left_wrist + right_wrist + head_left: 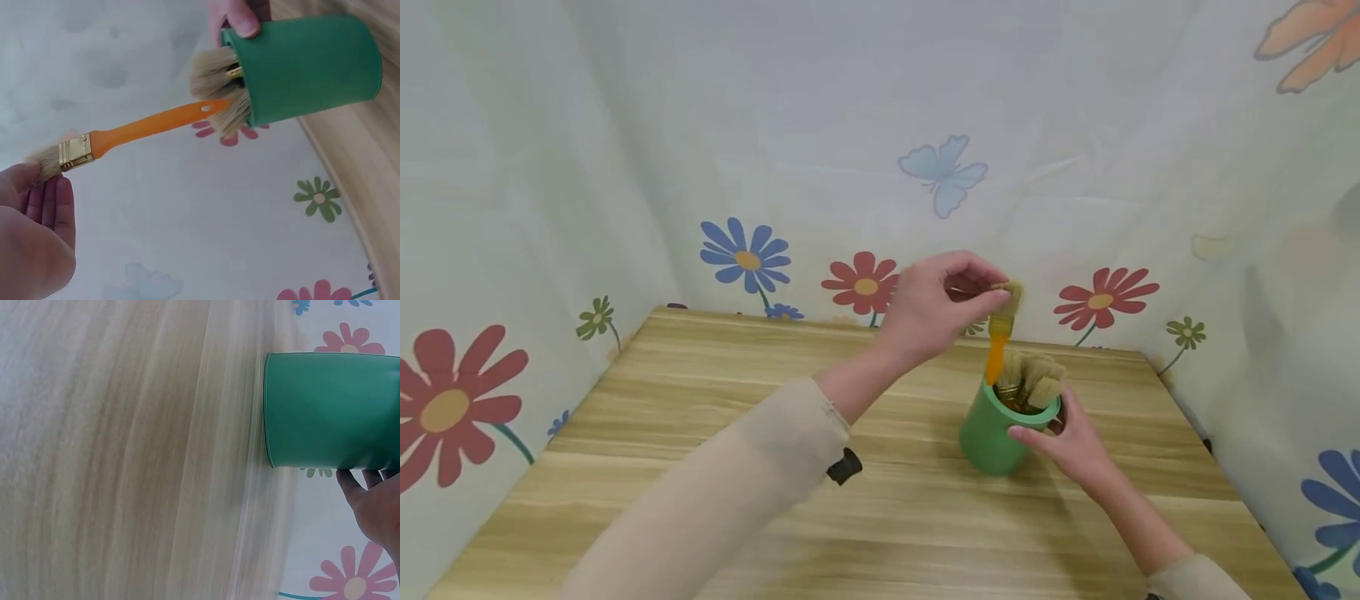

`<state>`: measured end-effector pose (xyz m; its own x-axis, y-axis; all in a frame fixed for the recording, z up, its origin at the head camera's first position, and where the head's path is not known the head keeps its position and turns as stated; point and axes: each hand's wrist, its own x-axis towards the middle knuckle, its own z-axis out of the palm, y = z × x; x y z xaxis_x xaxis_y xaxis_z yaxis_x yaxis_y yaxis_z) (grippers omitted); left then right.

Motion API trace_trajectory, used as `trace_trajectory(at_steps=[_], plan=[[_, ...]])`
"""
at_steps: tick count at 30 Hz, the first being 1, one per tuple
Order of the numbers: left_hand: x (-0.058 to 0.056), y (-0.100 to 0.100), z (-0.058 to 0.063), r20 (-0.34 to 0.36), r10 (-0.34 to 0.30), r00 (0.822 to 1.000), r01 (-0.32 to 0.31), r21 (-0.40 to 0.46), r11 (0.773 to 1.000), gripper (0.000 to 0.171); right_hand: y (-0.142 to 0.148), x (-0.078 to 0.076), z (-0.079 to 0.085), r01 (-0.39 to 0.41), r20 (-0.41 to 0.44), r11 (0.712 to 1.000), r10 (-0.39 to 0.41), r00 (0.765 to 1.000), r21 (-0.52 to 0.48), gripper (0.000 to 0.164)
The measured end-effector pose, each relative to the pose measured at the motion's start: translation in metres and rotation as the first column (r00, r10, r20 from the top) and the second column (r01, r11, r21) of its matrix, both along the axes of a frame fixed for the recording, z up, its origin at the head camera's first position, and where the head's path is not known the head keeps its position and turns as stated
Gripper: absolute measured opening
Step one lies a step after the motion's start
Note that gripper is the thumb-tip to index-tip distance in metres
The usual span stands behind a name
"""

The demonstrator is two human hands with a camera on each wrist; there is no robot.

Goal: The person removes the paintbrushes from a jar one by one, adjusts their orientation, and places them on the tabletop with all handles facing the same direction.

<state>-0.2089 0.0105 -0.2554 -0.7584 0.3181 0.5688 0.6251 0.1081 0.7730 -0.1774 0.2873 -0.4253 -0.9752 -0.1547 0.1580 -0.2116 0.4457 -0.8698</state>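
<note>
My left hand [928, 312] pinches a flat paintbrush [997, 354] by its pale bristles, above the green cup [992, 437]. The brush has a gold metal band and an orange handle [156, 124] with a hole near its end. That handle points down, its end overlapping the cup's mouth in the head view. With thumb and fingers around the rim side, my right hand [1075, 437] holds the cup. Several more brushes [1037, 379] stand in it bristles up, their handles hidden inside. In the right wrist view, fingers [351, 487] touch the cup's green wall [331, 412].
Under the cup lies a wood-grain table [880, 517]. A white curtain [820, 125] printed with flowers and butterflies hangs behind the table and along both sides. Something small and black [845, 467] shows at the left sleeve [760, 450].
</note>
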Motion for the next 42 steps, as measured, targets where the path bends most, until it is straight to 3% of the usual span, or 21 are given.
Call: trace_trajectory(at_steps=[5,11,20,27,32,42], plan=[[0.004,-0.018,0.013,0.008,-0.022,1.000,0.022,0.028,0.999,0.013,0.000,0.001,0.000,-0.002,-0.004,1.000,0.002,1.000,0.008,0.087],[0.008,-0.046,0.012,0.075,0.019,0.997,-0.019,0.003,1.000,0.013,-0.001,0.002,0.000,-0.003,0.002,1.000,0.003,1.000,0.012,0.087],[0.006,-0.088,-0.009,0.205,0.140,0.969,-0.125,-0.085,0.989,0.015,0.000,0.002,0.001,0.001,-0.004,1.000,-0.001,1.000,0.031,0.087],[0.010,-0.123,-0.027,0.286,0.153,0.946,-0.120,-0.132,0.984,0.016,0.000,0.002,0.001,-0.004,-0.008,1.000,0.004,1.000,0.024,0.087],[0.007,-0.151,-0.041,0.350,0.154,0.924,-0.105,-0.156,0.982,0.019,0.000,0.002,0.003,-0.004,0.003,1.000,0.004,1.000,0.024,0.087],[0.000,-0.206,-0.066,0.464,0.221,0.858,-0.109,-0.256,0.961,0.030,0.001,0.003,0.003,0.001,0.013,1.000,-0.002,1.000,0.026,0.087]])
